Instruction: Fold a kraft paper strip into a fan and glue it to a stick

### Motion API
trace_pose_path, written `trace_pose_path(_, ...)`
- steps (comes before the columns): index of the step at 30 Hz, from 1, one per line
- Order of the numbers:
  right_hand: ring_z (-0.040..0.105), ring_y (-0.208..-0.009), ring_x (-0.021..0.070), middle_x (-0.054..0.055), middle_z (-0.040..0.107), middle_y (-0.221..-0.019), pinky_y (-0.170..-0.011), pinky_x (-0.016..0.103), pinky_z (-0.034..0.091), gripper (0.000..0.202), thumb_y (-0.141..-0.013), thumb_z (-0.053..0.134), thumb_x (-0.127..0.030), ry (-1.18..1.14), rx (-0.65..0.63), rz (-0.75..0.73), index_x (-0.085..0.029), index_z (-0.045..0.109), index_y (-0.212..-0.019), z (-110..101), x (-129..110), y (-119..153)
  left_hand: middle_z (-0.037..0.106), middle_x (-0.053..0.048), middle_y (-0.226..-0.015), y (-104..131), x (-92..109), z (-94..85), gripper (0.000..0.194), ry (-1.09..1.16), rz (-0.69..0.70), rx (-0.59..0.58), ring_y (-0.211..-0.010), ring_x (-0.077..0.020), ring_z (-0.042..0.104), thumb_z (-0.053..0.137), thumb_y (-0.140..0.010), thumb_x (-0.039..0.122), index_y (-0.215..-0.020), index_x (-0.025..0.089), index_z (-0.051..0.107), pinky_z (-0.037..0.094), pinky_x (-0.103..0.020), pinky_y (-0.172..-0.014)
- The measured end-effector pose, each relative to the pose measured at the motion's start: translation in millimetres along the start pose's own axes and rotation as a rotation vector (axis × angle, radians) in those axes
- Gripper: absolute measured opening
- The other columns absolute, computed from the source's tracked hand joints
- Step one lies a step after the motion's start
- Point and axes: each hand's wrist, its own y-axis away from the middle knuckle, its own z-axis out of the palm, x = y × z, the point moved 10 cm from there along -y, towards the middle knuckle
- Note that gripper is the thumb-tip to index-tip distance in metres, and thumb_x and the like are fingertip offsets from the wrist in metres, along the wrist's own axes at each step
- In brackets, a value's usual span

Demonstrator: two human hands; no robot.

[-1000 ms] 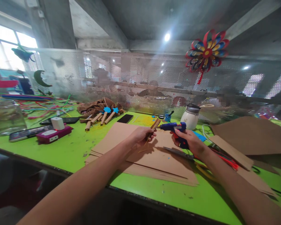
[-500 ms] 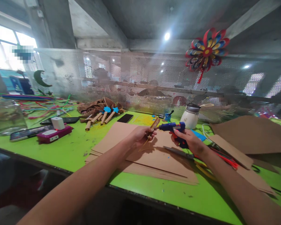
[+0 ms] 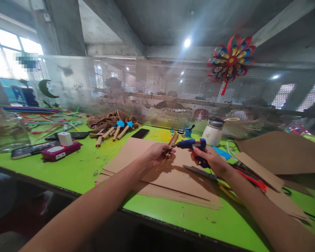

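My left hand [image 3: 161,153] is closed on a narrow folded strip of brown paper [image 3: 173,139], with a thin yellow strand hanging from it. A blue glue gun [image 3: 191,142] is gripped in my right hand [image 3: 208,157], its nozzle pointing left and reaching the strip near my left fingertips. Whether the nozzle touches the paper I cannot tell. Both hands are above a stack of brown paper sheets [image 3: 136,154] on the green table [image 3: 81,175]. Under my right wrist lie scissors [image 3: 199,172] with yellow handles, partly hidden by the arm.
Finished-looking brown paper pieces with blue shapes [image 3: 120,123] lie at the back left. A black phone [image 3: 140,133], a white jar [image 3: 212,132] and a small blue paint pot [image 3: 188,131] stand or lie behind my hands. Left are a purple power bank [image 3: 60,150] and a glass jar [image 3: 7,131].
The glue gun and my right hand have shifted slightly left and down toward the paper strip. My left hand stays almost in place, still holding the strip.
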Motion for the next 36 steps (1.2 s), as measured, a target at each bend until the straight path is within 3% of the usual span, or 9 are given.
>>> trace_pose_path(8,0.047,-0.052,0.0118,0.003,0.055,-0.061,-0.051,0.026,0.036,0.036,-0.08,0.053,-0.048,-0.011,0.073,0.003,-0.014,0.057,-0.068,-14,6,-2,0.054,-0.005,-0.062,2,2,4.5,0.012,-0.004,0.002,-0.04,-0.049,-0.0074,0.045,0.042,-0.077,0.004,-0.08,0.007,0.053,0.036,-0.018,-0.047)
trace_pose_path(15,0.047,-0.052,0.0108,0.002,0.054,-0.06,-0.05,0.025,0.034,0.035,-0.081,0.052,-0.046,0.0,0.005,-0.007,-0.014,0.056,-0.068,-2,-4,1,0.056,-0.005,-0.065,1,-1,2.8,0.015,0.025,-0.04,-0.024,-0.051,-0.0073,0.046,0.044,-0.076,0.003,-0.085,0.006,0.055,0.037,-0.018,-0.047)
trace_pose_path(19,0.047,-0.051,0.0111,0.002,0.054,-0.06,-0.05,0.025,0.035,0.034,-0.079,0.054,-0.047,-0.016,0.018,-0.003,-0.015,0.057,-0.069,-6,-3,0,0.056,-0.005,-0.067,1,-1,1.3,0.013,0.032,-0.045,-0.015,-0.051,-0.0068,0.046,0.047,-0.076,0.005,-0.087,0.006,0.055,0.037,-0.017,-0.046)
trace_pose_path(23,0.048,-0.05,0.0107,0.003,0.057,-0.063,-0.049,0.025,0.037,0.035,-0.077,0.057,-0.048,-0.027,0.13,-0.007,-0.014,0.058,-0.068,-28,5,-3,0.055,-0.005,-0.066,0,-2,-2.3,0.015,0.035,-0.047,0.005,-0.05,-0.0067,0.046,0.045,-0.077,0.005,-0.088,0.006,0.055,0.038,-0.017,-0.046)
trace_pose_path(28,0.05,-0.049,0.0109,0.005,0.061,-0.069,-0.046,0.024,0.038,0.037,-0.072,0.059,-0.053,-0.028,0.407,-0.029,-0.016,0.059,-0.074,-68,17,-3,0.054,-0.004,-0.065,-3,-1,-5.9,0.011,0.012,-0.034,0.017,-0.049,-0.0064,0.044,0.048,-0.076,0.006,-0.084,0.007,0.055,0.037,-0.017,-0.045)
trace_pose_path(32,0.05,-0.045,0.0136,0.006,0.06,-0.06,-0.044,0.027,0.038,0.044,-0.073,0.05,-0.059,0.319,0.558,0.04,-0.016,0.059,-0.07,-83,29,-6,0.054,-0.004,-0.063,-4,0,-6.5,0.009,0.0,-0.012,0.019,-0.048,-0.0064,0.044,0.047,-0.075,0.005,-0.08,0.007,0.054,0.036,-0.017,-0.044)
trace_pose_path(36,0.055,-0.057,0.0201,0.006,0.059,-0.06,-0.053,0.031,0.04,0.035,-0.071,0.057,-0.05,0.559,0.532,0.037,-0.016,0.062,-0.076,-76,38,-19,0.055,-0.005,-0.062,-4,2,-4.8,0.013,0.007,0.0,0.009,-0.048,-0.0066,0.045,0.042,-0.074,0.002,-0.077,0.007,0.053,0.036,-0.017,-0.044)
